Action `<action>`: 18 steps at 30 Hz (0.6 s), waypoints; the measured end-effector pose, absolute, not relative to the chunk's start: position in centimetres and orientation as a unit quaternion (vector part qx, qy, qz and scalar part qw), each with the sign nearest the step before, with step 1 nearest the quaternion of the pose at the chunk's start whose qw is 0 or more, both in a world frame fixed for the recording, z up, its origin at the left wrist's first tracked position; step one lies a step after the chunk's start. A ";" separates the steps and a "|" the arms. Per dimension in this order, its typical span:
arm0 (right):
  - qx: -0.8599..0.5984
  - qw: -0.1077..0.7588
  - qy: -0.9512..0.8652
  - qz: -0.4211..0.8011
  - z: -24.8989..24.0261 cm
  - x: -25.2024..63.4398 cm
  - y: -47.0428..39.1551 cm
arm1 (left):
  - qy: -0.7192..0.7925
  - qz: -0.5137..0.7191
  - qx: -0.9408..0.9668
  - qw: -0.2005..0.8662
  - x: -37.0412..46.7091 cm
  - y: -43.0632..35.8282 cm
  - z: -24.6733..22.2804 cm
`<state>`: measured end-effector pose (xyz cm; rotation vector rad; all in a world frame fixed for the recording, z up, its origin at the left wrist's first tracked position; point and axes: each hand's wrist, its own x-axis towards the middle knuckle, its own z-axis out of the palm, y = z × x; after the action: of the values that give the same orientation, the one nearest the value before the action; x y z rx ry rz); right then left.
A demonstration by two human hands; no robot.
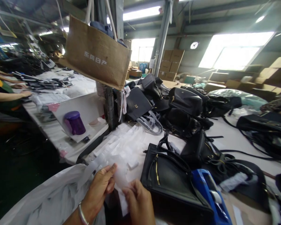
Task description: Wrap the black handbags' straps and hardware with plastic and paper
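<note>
A thin, whitish translucent sheet (120, 175) is pinched between my two hands near the bottom centre. My left hand (100, 186), with a silver bangle at the wrist, grips its left side between thumb and fingers. On the lower right part of the sheet, my right hand (138, 200) is closed with its fingertips together. More white sheets (128, 142) lie loosely piled on the table just beyond. Right beside my right hand stands a black handbag (170, 175) with a gold zip on its front. A blue tape dispenser (209, 193) rests against the bag's right side.
Black bags (184, 101) are heaped across the table (221, 128). A large white plastic sack (53, 193) is at the lower left. Behind a post hangs a brown bag (98, 53). A purple container (75, 122) sits at left, and another person's arms (9, 95) reach over the far-left table.
</note>
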<state>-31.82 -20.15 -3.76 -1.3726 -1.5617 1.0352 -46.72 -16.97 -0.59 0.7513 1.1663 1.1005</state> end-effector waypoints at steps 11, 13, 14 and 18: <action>-0.567 0.374 -0.656 0.329 -3.6 -31.3 -19.7 | 0.508 0.416 0.376 0.654 -46.1 -17.6 -1.8; -0.550 0.358 -0.724 0.210 -3.1 -31.1 -19.4 | 0.522 0.421 0.391 0.630 -46.1 -17.0 -2.1; -0.541 0.352 -0.748 0.153 -2.6 -31.0 -19.2 | 0.524 0.422 0.398 0.623 -46.1 -16.7 -2.2; -0.562 0.339 -0.754 0.035 -0.1 -30.1 -17.9 | 0.522 0.436 0.405 0.611 -46.2 -15.6 -2.4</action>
<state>-30.07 -17.91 -0.06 -1.4639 -1.9629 0.0918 -46.18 -15.61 -2.37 0.9345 1.2056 1.0075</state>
